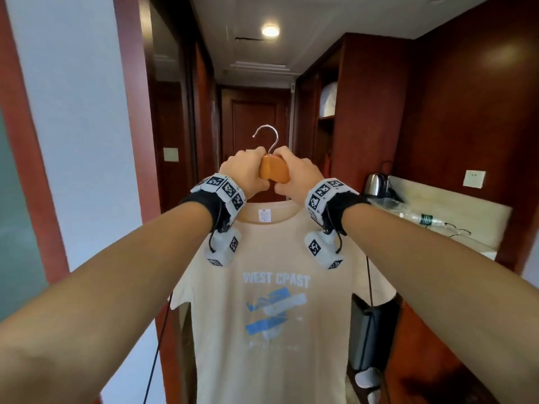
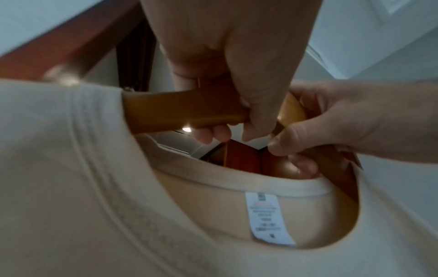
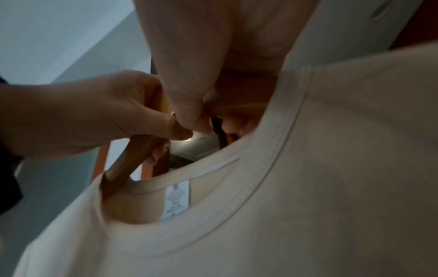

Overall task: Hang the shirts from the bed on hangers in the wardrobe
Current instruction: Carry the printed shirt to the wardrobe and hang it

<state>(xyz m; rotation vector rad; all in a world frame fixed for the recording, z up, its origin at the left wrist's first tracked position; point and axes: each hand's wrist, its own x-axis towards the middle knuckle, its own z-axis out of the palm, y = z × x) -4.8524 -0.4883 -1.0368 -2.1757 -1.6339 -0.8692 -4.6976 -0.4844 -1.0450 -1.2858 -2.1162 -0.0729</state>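
Note:
A beige T-shirt (image 1: 271, 345) with a blue "WEST COAST" print hangs on a wooden hanger (image 1: 274, 170), held up in front of me. Above the wood rises the metal hook (image 1: 267, 138), free of any rail. My left hand (image 1: 245, 173) grips the hanger's middle from the left and my right hand (image 1: 300, 176) grips it from the right, thumbs nearly touching. The left wrist view shows the left hand (image 2: 249, 75) curled round the hanger (image 2: 180, 108), inside the shirt (image 2: 71, 187) collar. In the right wrist view the right hand (image 3: 201, 65) clasps the hanger (image 3: 132, 155) too. The open wardrobe (image 1: 326, 126) stands ahead on the right.
A narrow corridor leads to a dark wooden door (image 1: 253, 123). At the right, a counter (image 1: 455, 205) carries a steel kettle (image 1: 376, 183) and a water bottle (image 1: 423, 220). Below it stand a black case (image 1: 370, 336) and white slippers (image 1: 367, 377). A white wall lies to the left.

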